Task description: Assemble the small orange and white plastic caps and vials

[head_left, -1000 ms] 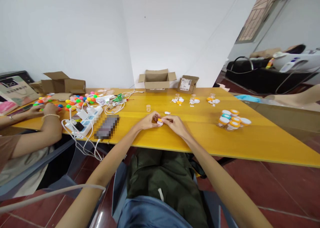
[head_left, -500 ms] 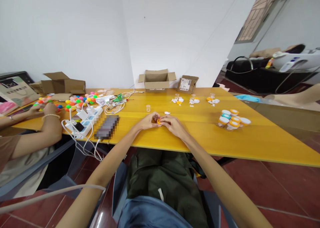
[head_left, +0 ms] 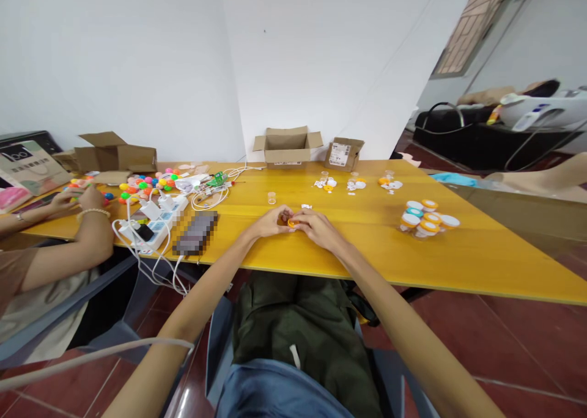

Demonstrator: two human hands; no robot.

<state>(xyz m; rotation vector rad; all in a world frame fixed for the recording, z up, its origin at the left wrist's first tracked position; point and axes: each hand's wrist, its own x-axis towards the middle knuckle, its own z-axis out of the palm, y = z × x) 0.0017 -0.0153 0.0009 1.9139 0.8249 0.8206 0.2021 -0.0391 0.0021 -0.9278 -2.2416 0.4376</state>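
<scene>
Seemingly round orange plastic cap (head_left: pixel 292 223), left hand (head_left: pixel 270 222), right hand (head_left: pixel 317 228) pinching

Table (head_left: pixel 458 253) yellow; small piece (head_left: pixel 292 223) between fingers orange; jar lids (head_left: pixel 424 216) orange, teal, white; boxes (head_left: pixel 287 146) brown; balls (head_left: pixel 147 183) multicoloured.

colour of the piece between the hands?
Orange. The small piece shows in the head view, between left hand and right hand.

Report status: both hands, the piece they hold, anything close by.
Left hand and right hand both pinch small orange piece over the table. Clear cup and white bit lie just beyond, apart.
</scene>
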